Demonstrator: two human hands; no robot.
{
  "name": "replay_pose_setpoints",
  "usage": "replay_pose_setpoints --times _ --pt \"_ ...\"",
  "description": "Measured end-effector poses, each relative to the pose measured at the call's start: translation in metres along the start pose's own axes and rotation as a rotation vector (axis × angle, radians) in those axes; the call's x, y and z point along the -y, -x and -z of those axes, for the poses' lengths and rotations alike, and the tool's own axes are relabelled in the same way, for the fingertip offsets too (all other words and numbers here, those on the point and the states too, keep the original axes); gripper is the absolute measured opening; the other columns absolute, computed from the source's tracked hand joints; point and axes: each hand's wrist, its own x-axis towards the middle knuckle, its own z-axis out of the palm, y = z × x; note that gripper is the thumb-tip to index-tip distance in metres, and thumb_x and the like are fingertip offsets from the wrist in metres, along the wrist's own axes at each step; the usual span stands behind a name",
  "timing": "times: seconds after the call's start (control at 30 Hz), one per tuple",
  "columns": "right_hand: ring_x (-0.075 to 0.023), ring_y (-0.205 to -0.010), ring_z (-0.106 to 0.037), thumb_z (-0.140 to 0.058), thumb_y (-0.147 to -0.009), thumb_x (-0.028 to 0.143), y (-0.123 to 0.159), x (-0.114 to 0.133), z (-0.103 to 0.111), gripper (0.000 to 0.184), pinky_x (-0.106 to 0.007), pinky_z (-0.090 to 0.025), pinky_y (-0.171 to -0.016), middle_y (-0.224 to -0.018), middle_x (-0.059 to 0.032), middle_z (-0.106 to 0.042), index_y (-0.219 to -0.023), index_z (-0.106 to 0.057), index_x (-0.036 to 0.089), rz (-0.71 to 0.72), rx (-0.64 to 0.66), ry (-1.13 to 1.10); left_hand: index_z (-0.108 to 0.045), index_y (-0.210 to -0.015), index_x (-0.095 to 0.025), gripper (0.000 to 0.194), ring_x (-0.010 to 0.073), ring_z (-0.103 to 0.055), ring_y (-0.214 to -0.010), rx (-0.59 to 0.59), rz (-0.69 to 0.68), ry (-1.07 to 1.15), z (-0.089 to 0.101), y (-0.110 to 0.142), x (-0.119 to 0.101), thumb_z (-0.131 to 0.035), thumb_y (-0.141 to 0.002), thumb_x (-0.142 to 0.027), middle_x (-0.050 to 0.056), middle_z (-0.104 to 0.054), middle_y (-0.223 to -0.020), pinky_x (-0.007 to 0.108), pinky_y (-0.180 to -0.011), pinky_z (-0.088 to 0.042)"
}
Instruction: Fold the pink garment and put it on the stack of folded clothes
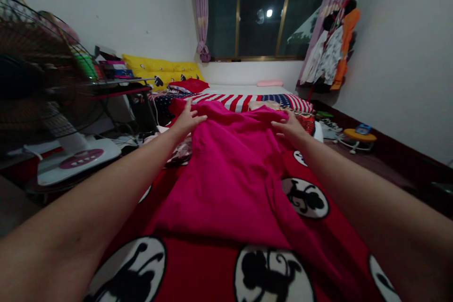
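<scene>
Shirt (226, 184), bright pink, lies spread over a red blanket (198, 262) in front of us, its lower edge toward us and its shoulders at the far end. One sleeve (314, 250) trails down the right side, slanting toward us across the blanket; we cannot make out the other one.

Our left hand (186, 121) is at the far left shoulder and our right hand (292, 128) at the far right one, with the upper part of the cloth between them. The fingers of both hands are loosely open, thumbs apart from the rest, and we see no clear pinch on either side. How firmly the fingertips press on the cloth we cannot tell.

We judge the step in hand to be laying the shirt out and straightening its top. The body looks fairly flat, but creases run down from the shoulders, and the right side is bunched where the sleeve meets it. The next move, as we read it, calls for an even outward pull at both shoulders, then attention to that sleeve, so it doesn't twist underneath.

Rumpled clothes (181, 151) lie just beside the shirt on the left, near our forearm, and a striped cover (226, 101) lies beyond it; neither should get caught up in the cloth.
</scene>
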Motion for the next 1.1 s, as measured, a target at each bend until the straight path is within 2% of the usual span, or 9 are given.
replay_pose_setpoints --times 0.13,0.33,0.53,0.63,0.7,0.8,0.87,0.97,1.1 --pt "-0.0196 -0.091 -0.063 -0.069 -0.068 0.03 0.037 -0.022 0.01 0.06 -0.032 -0.053 -0.072 -0.114 -0.0115 -0.062 -0.123 -0.05 0.018 0.1 0.1 0.106 -0.048 -0.128 -0.018 0.076 0.0233 -0.062 -0.1 0.115 0.0 -0.128 0.016 0.036 0.024 -0.079 -0.058 -0.015 0.012 -0.061 -0.115 0.034 -0.085 -0.048" --pt "-0.0197 -0.072 -0.062 -0.06 -0.076 0.055 0.132 -0.041 0.072 0.042 -0.027 -0.047 -0.057 -0.084 -0.0081 -0.069 -0.09 -0.067 0.017 0.071 0.335 0.493 -0.067 -0.085 -0.02 0.046 0.0233 -0.06 -0.066 0.265 0.021 -0.773 0.07 0.129 0.039 -0.071 -0.06 -0.059 0.005 -0.065 -0.071 0.029 -0.061 -0.043" --pt "-0.0218 -0.078 -0.066 -0.06 -0.08 0.048 0.211 -0.036 0.084 0.054 -0.03 -0.05 -0.066 -0.097 -0.0082 -0.07 -0.126 -0.053 0.02 0.216 0.514 0.809 -0.063 -0.066 -0.02 0.047 0.0234 -0.058 -0.062 0.511 0.186 -1.157 0.084 0.178 0.02 -0.056 -0.069 -0.066 0.004 -0.063 -0.064 0.029 -0.058 -0.037" --pt "-0.0266 -0.096 -0.066 -0.055 -0.078 0.026 0.226 -0.041 0.075 0.05 -0.035 -0.051 -0.076 -0.116 -0.0116 -0.066 -0.128 -0.052 0.021 0.389 0.472 0.97 -0.065 -0.072 -0.019 0.037 0.024 -0.061 -0.072 0.471 0.07 -0.996 0.078 0.187 0.018 -0.058 -0.072 -0.055 0.004 -0.067 -0.075 0.03 -0.066 -0.041" --pt "-0.0248 -0.091 -0.067 -0.046 -0.078 0.016 0.225 -0.036 0.075 0.047 -0.034 -0.051 -0.073 -0.111 -0.0105 -0.068 -0.124 -0.055 0.02 0.425 0.438 0.962 -0.067 -0.082 -0.018 0.035 0.0244 -0.062 -0.082 0.376 0.034 -0.765 0.076 0.187 0.012 -0.062 -0.071 -0.051 0.004 -0.069 -0.086 0.031 -0.072 -0.045" --pt "-0.0183 -0.061 -0.064 -0.043 -0.083 0.023 0.215 -0.014 0.088 0.043 -0.027 -0.047 -0.054 -0.08 -0.0047 -0.07 -0.124 -0.055 0.019 0.309 0.366 0.783 -0.065 -0.086 -0.016 0.039 0.0213 -0.062 -0.075 0.211 0.125 -0.384 0.079 0.184 -0.008 -0.07 -0.065 -0.05 0.003 -0.068 -0.08 0.029 -0.067 -0.05" --pt "-0.0172 -0.057 -0.062 -0.048 -0.083 0.036 0.21 0.005 0.101 0.044 -0.025 -0.046 -0.048 -0.075 -0.0037 -0.069 -0.122 -0.057 0.019 0.197 0.323 0.598 -0.063 -0.087 -0.016 0.04 0.0162 -0.06 -0.062 0.119 0.21 -0.148 0.084 0.184 -0.026 -0.075 -0.061 -0.044 0.001 -0.066 -0.073 0.025 -0.057 -0.05" --pt "-0.0234 -0.083 -0.067 -0.06 -0.077 0.049 0.211 0.02 0.117 0.049 -0.027 -0.053 -0.063 -0.093 -0.0071 -0.071 -0.117 -0.063 0.021 0.056 0.303 0.341 -0.058 -0.084 -0.018 0.038 0.0076 -0.047 -0.043 0.054 0.286 0.033 0.092 0.191 -0.048 -0.078 -0.058 -0.036 -0.003 -0.057 -0.06 0.017 -0.041 -0.04" --pt "-0.0257 -0.098 -0.065 -0.072 -0.065 0.054 0.226 0.008 0.122 0.05 -0.026 -0.053 -0.074 -0.107 -0.0076 -0.069 -0.104 -0.07 0.023 -0.103 0.401 0.186 -0.055 -0.07 -0.017 0.031 0.0034 -0.032 -0.034 0.111 0.391 -0.101 0.106 0.212 -0.054 -0.078 -0.058 -0.033 -0.008 -0.043 -0.044 0.011 -0.033 -0.021"
